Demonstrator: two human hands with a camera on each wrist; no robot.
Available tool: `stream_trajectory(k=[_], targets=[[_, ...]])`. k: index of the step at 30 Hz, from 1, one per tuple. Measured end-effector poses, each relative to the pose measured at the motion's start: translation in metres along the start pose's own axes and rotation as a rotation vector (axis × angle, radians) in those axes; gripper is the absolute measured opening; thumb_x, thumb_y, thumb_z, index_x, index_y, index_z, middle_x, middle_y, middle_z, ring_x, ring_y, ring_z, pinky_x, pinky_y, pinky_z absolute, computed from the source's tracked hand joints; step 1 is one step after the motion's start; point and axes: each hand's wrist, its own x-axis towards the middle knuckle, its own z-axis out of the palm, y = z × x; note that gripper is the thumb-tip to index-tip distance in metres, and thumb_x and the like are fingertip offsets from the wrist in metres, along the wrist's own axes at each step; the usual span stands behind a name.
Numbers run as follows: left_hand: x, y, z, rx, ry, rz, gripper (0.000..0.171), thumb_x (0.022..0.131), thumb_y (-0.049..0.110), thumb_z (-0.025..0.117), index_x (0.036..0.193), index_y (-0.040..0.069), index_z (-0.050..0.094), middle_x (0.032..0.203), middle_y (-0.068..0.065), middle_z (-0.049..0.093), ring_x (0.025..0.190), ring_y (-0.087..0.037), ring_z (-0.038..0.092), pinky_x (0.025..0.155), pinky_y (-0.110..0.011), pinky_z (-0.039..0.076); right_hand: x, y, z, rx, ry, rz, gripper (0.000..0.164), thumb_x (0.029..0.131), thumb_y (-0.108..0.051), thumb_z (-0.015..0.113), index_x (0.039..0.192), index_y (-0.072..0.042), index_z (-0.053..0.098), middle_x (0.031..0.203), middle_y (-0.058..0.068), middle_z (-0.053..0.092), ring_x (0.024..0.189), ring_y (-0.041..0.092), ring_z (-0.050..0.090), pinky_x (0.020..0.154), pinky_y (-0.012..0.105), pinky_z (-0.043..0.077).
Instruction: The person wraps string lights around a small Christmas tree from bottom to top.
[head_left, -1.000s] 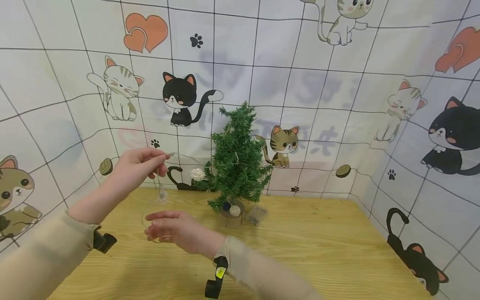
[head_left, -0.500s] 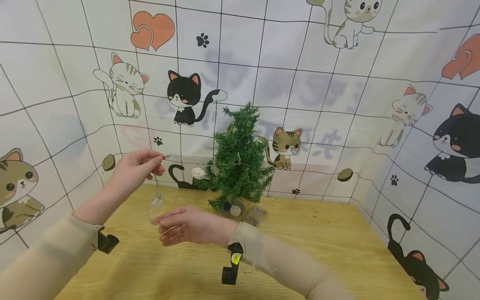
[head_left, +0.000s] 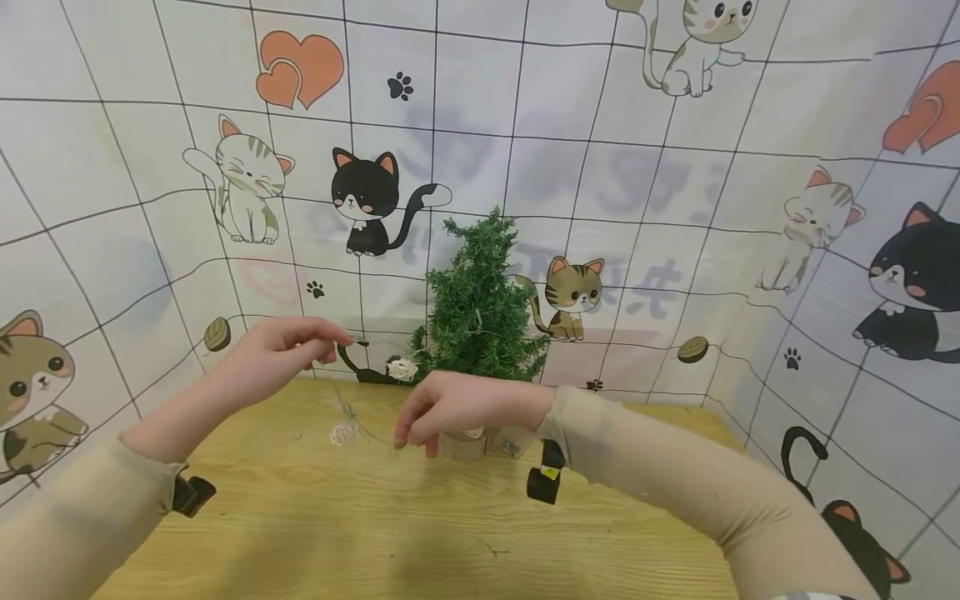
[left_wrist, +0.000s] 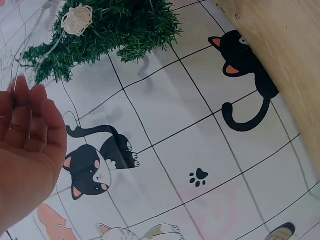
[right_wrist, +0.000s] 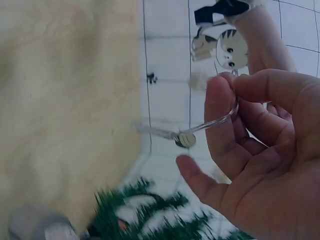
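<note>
A clear string-light wire (right_wrist: 212, 122) carries white woven balls. My left hand (head_left: 288, 354) pinches it left of the small green Christmas tree (head_left: 483, 308). One woven ball (head_left: 345, 433) hangs low between my hands, just over the table. My right hand (head_left: 472, 408), in front of the tree's lower part, pinches another stretch of wire between thumb and index finger, plainest in the right wrist view. Another woven ball (left_wrist: 77, 20) sits against the tree's left branches. In the head view the right hand partly hides the tree's round base (head_left: 461, 447).
A clear battery box (head_left: 512, 442) lies right of the tree base, partly behind the right wrist. The wooden table (head_left: 337, 533) ends against a cat-print cloth wall (head_left: 600, 167) at the back and sides. A thin twig-like bit (head_left: 491, 548) lies near the front.
My right hand has moved right and up to the front of the tree, drawing the wire along. The left hand has dipped slightly. The hanging ball has shifted right and lower.
</note>
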Motion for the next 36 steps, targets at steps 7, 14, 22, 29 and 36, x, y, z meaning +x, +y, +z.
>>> stream_trajectory(k=[7,14,22,29,36], targets=[[0.001,0.014,0.003,0.143,0.043,0.042,0.025,0.101,0.017,0.048,0.108,0.018,0.072,0.097,0.0,0.071,0.076,-0.017,0.061,0.06,-0.031,0.046,-0.039,-0.026,-0.048,-0.165,0.154,0.067,0.021,0.094,-0.005,0.054,0.101,-0.009,0.073,0.094,0.004,0.07,0.054,0.014,0.044,0.055,0.027,0.041],[0.007,0.011,0.006,0.282,0.124,0.191,0.017,0.093,0.011,0.059,0.099,0.019,0.073,0.086,0.008,0.068,0.062,-0.009,0.055,0.054,-0.027,0.044,-0.065,-0.054,-0.094,-0.341,0.349,0.11,0.013,0.094,-0.017,0.063,0.098,-0.01,0.073,0.079,0.004,0.067,0.067,0.014,0.054,0.065,0.029,0.042],[0.024,0.012,0.012,0.159,0.299,0.144,0.013,0.094,0.023,0.065,0.088,0.016,0.073,0.074,0.005,0.065,0.062,-0.012,0.053,0.057,-0.024,0.042,-0.066,-0.071,-0.133,-0.644,0.592,0.08,0.013,0.094,-0.019,0.064,0.096,-0.009,0.073,0.083,0.003,0.067,0.069,0.019,0.057,0.069,0.031,0.046],[0.058,0.009,0.023,0.026,0.447,0.151,0.022,0.096,0.025,0.061,0.095,0.007,0.073,0.084,-0.002,0.064,0.077,-0.007,0.053,0.066,-0.021,0.042,-0.052,-0.073,-0.156,-0.849,0.754,0.104,0.02,0.098,-0.023,0.056,0.101,-0.009,0.07,0.089,0.004,0.067,0.069,0.018,0.054,0.069,0.032,0.043],[0.087,0.007,0.025,-0.149,0.467,0.071,0.028,0.099,0.033,0.056,0.103,0.008,0.069,0.084,0.005,0.068,0.085,-0.011,0.054,0.065,-0.028,0.037,-0.039,-0.064,-0.175,-0.886,0.87,0.111,0.025,0.1,-0.023,0.049,0.101,-0.008,0.069,0.089,0.003,0.066,0.07,0.019,0.054,0.07,0.032,0.043]])
